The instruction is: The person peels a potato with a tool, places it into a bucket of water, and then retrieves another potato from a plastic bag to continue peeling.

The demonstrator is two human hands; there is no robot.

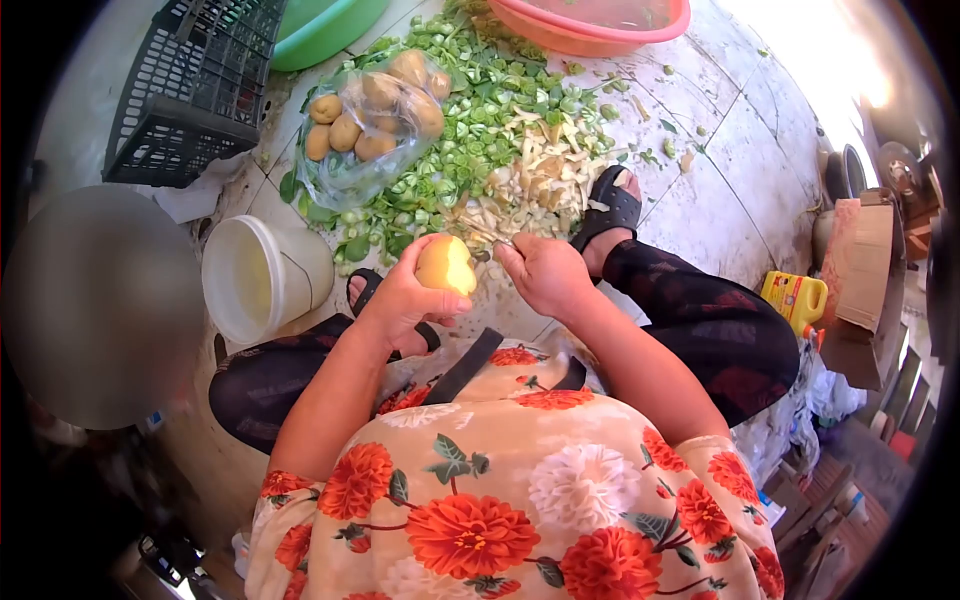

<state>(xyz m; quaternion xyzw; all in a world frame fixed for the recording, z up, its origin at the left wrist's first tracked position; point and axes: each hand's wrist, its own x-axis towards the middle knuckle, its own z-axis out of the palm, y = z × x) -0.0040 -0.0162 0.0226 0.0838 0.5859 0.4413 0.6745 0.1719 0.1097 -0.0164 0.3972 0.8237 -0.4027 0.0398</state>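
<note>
My left hand (408,290) is wrapped around a potato (446,266), whose pale yellow peeled flesh faces up and right. To its right, my right hand (547,272) is closed in a fist, thumb pointing toward the potato. A small dark tip shows by that thumb, but what the fist holds is mostly hidden. Just beyond both hands lies a heap of potato peelings (545,180) on the floor. A clear plastic bag (345,185) of several unpeeled potatoes (375,145) rests farther off to the left.
Green vegetable trimmings (470,105) cover the tiled floor (720,200) ahead. A white bucket (312,268) lies tipped at the left, below a black crate (190,95). Green (325,35) and pink (590,42) basins stand at the back. A yellow jug (793,297) is at the right.
</note>
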